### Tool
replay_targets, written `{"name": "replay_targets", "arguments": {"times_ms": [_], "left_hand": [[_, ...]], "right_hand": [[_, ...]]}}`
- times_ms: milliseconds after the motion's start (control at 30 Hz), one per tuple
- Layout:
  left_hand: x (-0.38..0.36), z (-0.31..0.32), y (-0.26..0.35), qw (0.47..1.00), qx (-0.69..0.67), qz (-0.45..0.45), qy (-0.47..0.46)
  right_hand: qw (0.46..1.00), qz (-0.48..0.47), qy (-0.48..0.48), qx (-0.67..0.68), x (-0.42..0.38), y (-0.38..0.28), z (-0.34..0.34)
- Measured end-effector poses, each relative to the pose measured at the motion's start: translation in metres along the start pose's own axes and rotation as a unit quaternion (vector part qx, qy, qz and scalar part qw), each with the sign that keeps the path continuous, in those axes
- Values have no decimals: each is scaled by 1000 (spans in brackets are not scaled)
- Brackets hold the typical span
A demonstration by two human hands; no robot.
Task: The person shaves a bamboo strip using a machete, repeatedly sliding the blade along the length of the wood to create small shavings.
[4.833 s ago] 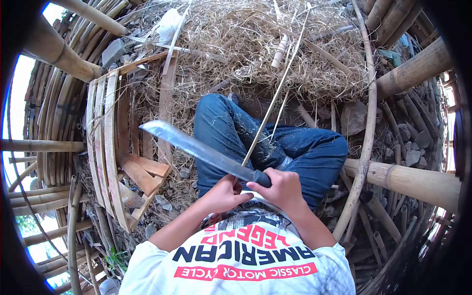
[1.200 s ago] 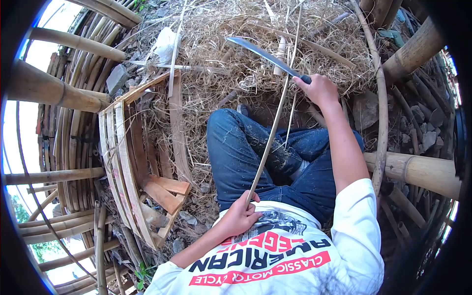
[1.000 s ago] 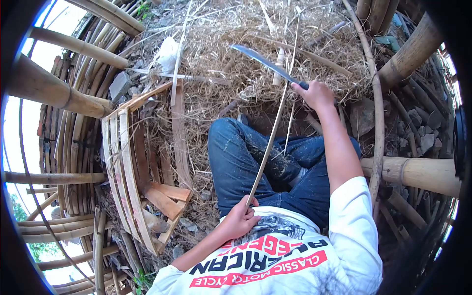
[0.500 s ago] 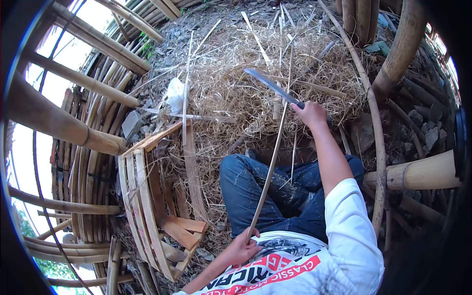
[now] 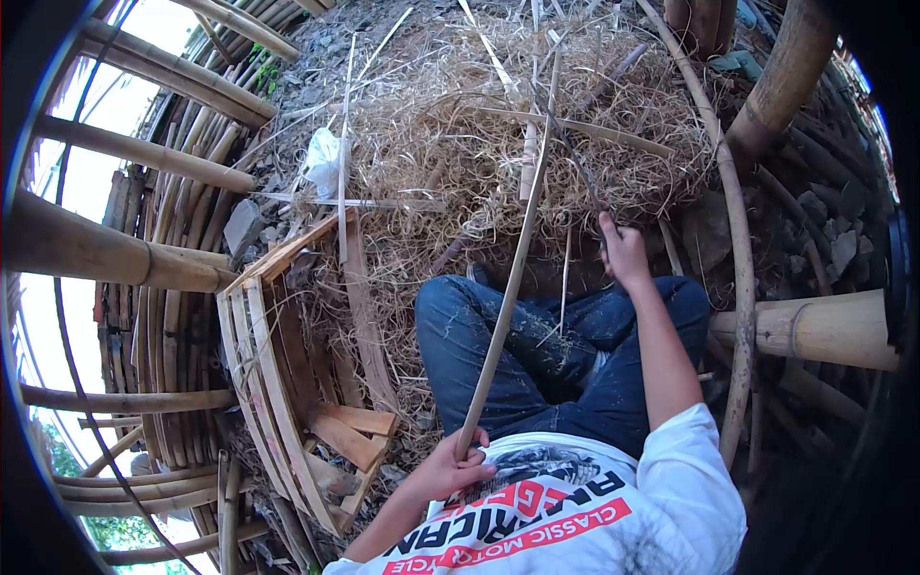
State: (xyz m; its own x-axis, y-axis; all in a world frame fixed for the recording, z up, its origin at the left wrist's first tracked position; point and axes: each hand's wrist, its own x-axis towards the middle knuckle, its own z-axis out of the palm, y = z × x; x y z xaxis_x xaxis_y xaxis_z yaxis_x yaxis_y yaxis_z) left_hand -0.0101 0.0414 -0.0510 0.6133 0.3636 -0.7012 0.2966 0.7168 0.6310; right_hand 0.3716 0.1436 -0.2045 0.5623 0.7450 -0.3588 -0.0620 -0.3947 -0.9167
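Observation:
Near my waist, my left hand (image 5: 454, 471) is closed round the lower end of a long bamboo strip (image 5: 505, 305). The strip slants up and away over my lap, its far end above a heap of curled shavings (image 5: 450, 158). My right hand (image 5: 625, 253), out beyond my right knee, grips a knife (image 5: 583, 174) by its handle. The blade is turned nearly edge-on and looks thin and dark, pointing away from me, its tip close beside the strip's far part. Bits of shavings cling to my jeans (image 5: 479, 335).
To my left stands a slatted wooden crate (image 5: 273, 383) beside a white plastic bag (image 5: 323, 161). Thick bamboo poles (image 5: 125, 249) rise on the left, with another bamboo post (image 5: 791, 81) at the right. A long thin pole (image 5: 733, 240) lies along my right side, near stones (image 5: 843, 244).
The knife has rolled from showing its flat, shiny side to nearly edge-on, and my right hand has come down towards me. The strip has turned slightly, showing more width.

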Motion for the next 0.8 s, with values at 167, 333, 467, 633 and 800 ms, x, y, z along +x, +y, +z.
{"name": "replay_targets", "arguments": {"times_ms": [167, 333, 467, 633, 800], "left_hand": [[9, 11, -3, 999, 41, 28, 13], [11, 20, -10, 1000, -5, 25, 2], [12, 29, -13, 999, -38, 6, -2], [12, 36, -27, 999, -8, 18, 26], [10, 37, -28, 995, 78, 46, 51]], "right_hand": [[992, -2, -60, 107, -106, 14, 16], [988, -88, -123, 5, -179, 25, 6], [949, -182, -174, -188, -218, 5, 4], [904, -288, -194, -251, -241, -20, 15], [860, -309, -242, -326, -247, -32, 18]]}}
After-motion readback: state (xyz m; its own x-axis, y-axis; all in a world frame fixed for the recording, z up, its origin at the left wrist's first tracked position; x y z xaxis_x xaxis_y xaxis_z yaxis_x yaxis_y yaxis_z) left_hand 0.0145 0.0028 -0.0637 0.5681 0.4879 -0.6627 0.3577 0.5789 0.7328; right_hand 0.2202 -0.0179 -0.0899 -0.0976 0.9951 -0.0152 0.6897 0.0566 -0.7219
